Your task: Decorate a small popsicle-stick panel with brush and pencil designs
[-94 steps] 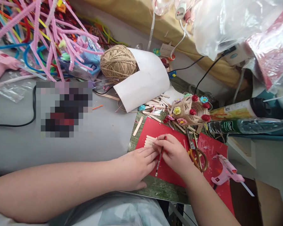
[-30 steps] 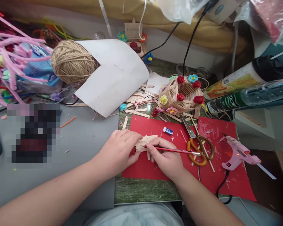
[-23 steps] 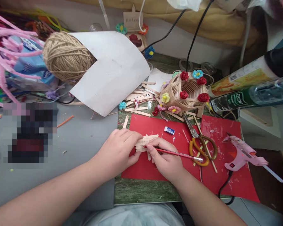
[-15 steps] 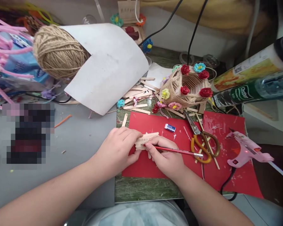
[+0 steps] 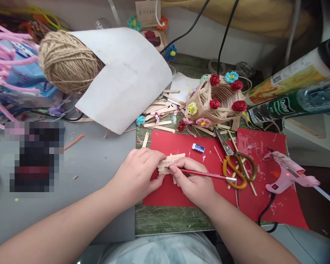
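Note:
A small panel of wooden craft sticks (image 5: 170, 160) lies over the red paper (image 5: 165, 194), with faint pencil marks on it. My left hand (image 5: 139, 170) grips the panel's left end between thumb and fingers. In my right hand (image 5: 194, 181) is a red pencil (image 5: 206, 173), its tip down on the sticks and its metal end pointing right. The fingers of the right hand are closed round the pencil and partly cover the panel's right side. Just above them a blue and white eraser (image 5: 198, 147) rests on the paper.
Scissors (image 5: 235, 161) with orange handles lie right of my hands, and a pink glue gun (image 5: 288, 174) beyond them. Behind stand a flower-trimmed stick basket (image 5: 209, 99), loose sticks (image 5: 159, 108), white card (image 5: 126, 77), a twine ball (image 5: 70, 62) and bottles (image 5: 291, 104).
Both hands stay in almost the same place, with the pencil still on the sticks. The whole view has shifted very slightly.

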A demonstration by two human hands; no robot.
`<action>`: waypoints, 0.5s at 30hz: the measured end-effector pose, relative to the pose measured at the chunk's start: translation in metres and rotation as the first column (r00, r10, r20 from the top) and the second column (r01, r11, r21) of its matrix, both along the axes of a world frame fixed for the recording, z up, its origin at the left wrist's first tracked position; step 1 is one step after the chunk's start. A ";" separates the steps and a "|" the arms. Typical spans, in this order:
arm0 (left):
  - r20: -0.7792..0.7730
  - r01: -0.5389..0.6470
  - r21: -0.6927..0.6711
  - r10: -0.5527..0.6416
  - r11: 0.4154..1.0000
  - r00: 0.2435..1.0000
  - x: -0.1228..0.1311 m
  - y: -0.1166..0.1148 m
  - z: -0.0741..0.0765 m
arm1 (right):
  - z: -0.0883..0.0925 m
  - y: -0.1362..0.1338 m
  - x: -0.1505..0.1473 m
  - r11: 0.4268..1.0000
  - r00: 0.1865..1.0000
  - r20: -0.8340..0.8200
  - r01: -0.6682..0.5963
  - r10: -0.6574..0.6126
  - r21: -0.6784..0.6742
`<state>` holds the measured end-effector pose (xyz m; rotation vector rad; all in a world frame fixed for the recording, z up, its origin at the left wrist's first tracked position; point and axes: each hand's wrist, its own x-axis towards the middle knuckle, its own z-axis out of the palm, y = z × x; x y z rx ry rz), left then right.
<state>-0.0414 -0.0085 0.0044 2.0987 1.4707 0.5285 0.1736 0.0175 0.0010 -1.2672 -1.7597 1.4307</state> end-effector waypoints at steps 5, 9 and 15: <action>-0.001 0.007 -0.013 -0.007 1.000 1.000 0.001 0.000 0.000 | -0.001 -0.001 0.000 1.000 1.000 0.011 0.002 -0.002 -0.008; -0.005 0.011 -0.020 -0.011 1.000 1.000 0.000 0.000 -0.001 | -0.001 -0.001 0.000 1.000 1.000 0.023 0.003 -0.003 0.013; -0.013 0.009 -0.025 -0.009 1.000 1.000 0.000 0.000 0.000 | -0.001 -0.001 0.001 1.000 0.999 0.036 0.009 -0.010 0.009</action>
